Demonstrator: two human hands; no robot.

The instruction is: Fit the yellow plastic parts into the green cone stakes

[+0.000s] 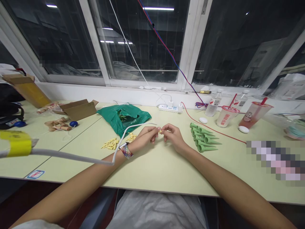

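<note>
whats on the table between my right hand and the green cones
Just bare tabletop lies between your right hand and the green cones, as the head view shows.

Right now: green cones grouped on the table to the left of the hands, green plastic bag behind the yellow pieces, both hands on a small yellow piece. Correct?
One error: the green cones are to the right of the hands, as the head view shows. The rest holds: green plastic bag behind the yellow pieces, left hand and right hand on a small yellow piece.
</note>
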